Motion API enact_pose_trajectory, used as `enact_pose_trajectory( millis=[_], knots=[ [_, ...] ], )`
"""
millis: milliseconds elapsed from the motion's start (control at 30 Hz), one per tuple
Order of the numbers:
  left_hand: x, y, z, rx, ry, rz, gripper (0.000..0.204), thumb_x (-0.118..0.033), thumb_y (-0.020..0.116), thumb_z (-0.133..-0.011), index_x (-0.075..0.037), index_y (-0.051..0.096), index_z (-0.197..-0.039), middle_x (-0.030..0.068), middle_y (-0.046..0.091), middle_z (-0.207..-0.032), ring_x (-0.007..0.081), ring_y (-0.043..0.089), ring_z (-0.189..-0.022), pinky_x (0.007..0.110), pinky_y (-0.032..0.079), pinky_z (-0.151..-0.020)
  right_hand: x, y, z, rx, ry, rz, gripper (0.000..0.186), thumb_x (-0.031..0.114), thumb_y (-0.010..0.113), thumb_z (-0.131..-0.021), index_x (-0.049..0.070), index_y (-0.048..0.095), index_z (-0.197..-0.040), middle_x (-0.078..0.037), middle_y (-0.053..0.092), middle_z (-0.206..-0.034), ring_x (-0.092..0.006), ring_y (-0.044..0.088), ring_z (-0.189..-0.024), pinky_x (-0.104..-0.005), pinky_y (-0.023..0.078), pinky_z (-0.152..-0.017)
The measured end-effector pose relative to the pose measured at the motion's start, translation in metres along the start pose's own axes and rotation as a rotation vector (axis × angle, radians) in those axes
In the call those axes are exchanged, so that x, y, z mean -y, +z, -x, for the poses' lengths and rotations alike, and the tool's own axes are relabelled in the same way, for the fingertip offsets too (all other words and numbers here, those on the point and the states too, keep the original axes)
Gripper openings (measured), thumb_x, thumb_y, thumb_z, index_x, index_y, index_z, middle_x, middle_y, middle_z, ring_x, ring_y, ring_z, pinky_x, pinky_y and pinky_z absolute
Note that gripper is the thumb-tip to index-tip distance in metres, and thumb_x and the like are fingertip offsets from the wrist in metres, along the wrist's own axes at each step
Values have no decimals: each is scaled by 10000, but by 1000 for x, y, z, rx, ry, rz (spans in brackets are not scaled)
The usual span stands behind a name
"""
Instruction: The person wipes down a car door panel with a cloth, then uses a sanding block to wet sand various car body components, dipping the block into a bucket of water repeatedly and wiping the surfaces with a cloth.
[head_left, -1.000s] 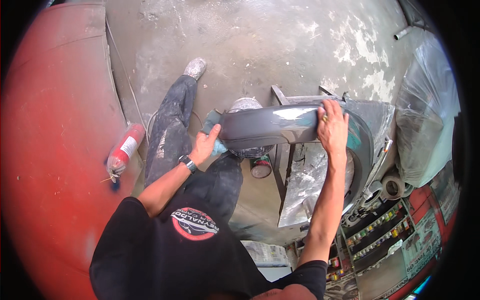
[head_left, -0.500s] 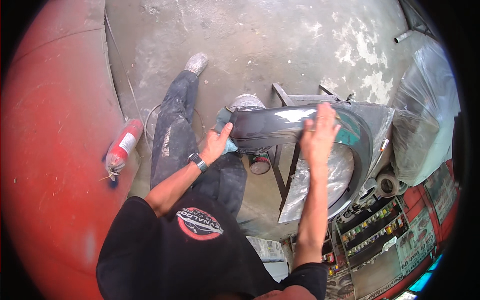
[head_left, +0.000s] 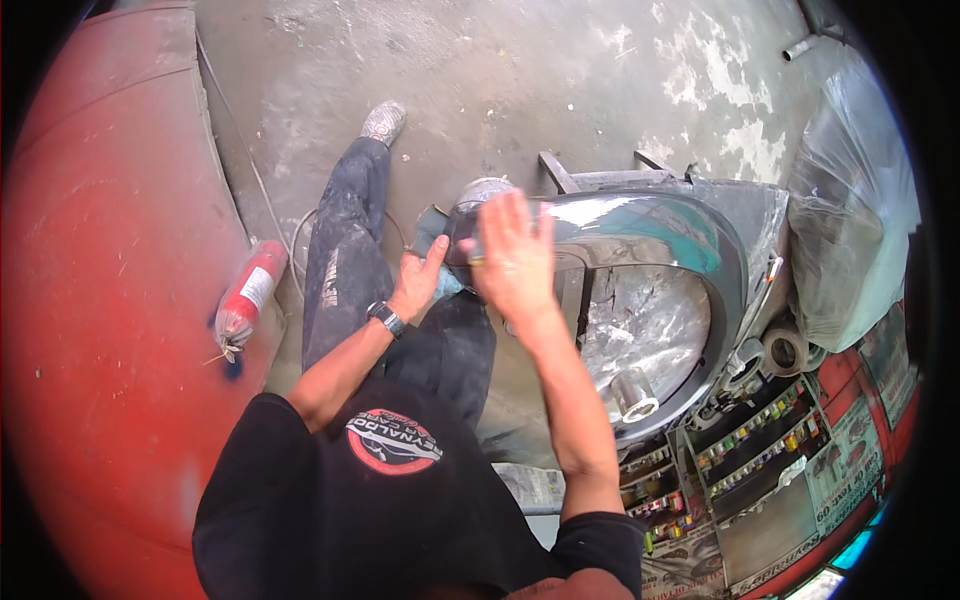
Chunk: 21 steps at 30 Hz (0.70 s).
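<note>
A glossy dark grey, curved car trim piece (head_left: 627, 218), shaped like a wheel arch, lies across a metal stand (head_left: 557, 172) and a grey-white panel (head_left: 645, 335). My left hand (head_left: 418, 280) has its fingers curled round the trim's left end, thumb uppermost, together with a light blue cloth (head_left: 450, 283); a dull green-grey sheet (head_left: 428, 225) pokes out above it. Over that same end, my right hand (head_left: 512, 255) lies with fingers extended and slightly parted, blurred by motion; what is under its palm is hidden. A pale bucket (head_left: 485, 188) shows behind the trim.
At left are a red car body panel (head_left: 100, 310), a bagged red cylinder (head_left: 250, 290) and a cable (head_left: 255, 165). My foot (head_left: 383, 123) is on the concrete floor (head_left: 500, 70). At right are a plastic-wrapped object (head_left: 840, 220), tape rolls (head_left: 785, 350) and a rack of small bottles (head_left: 760, 440).
My right hand has swept left along the trim from its curved right part to the end beside my left hand, which stays in its grip. The view has shifted slightly.
</note>
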<state>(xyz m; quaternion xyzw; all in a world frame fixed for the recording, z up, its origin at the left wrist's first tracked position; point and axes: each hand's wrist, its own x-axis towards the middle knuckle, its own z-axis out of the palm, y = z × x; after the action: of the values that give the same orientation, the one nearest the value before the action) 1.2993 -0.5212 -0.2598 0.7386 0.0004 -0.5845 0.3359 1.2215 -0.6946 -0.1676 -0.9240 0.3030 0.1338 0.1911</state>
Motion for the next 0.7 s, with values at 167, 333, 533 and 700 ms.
enact_pose_trajectory(
  millis=[167, 333, 533, 700],
  knots=[
    [18, -9, -9, -76, 48, -56, 652, -599, 561, -979, 32, 658, -846, 12, 540, -664, 127, 471, -623, 367, 443, -600, -71, -33, -2, -80, 63, 109, 459, 311, 627, -945, 55, 577, -1323, -138, 554, -1421, -352, 500, -1332, -654, 319, -1064],
    [-3, -8, -5, -104, 92, 80, 642, -597, 489, -1013, 14, 635, -880, -13, 521, -686, 115, 436, -594, 355, 417, -564, -23, -12, 11, 17, 70, -116, 566, 296, 595, -947, 19, 483, -1428, -173, 430, -1540, -330, 354, -1465, -611, 266, -1151],
    [11, -2, -10, -34, -105, 335, 661, -564, 394, -1059, 50, 568, -1232, 68, 567, -1136, 130, 507, -1044, 283, 413, -901, -23, -3, 37, 101, -127, -33, 731, 102, 677, -807, 111, 445, -1500, -87, 373, -1606, -256, 347, -1488, -630, 189, -1189],
    [33, 7, -18, -118, -23, 526, 802, -579, 372, -1058, 78, 336, -1515, 100, 491, -1459, 136, 540, -1158, 242, 374, -1032, -39, -18, 26, -58, 81, 6, 666, 275, 687, -899, 67, 440, -1481, -120, 372, -1597, -296, 356, -1472, -667, 235, -1124]
  ],
)
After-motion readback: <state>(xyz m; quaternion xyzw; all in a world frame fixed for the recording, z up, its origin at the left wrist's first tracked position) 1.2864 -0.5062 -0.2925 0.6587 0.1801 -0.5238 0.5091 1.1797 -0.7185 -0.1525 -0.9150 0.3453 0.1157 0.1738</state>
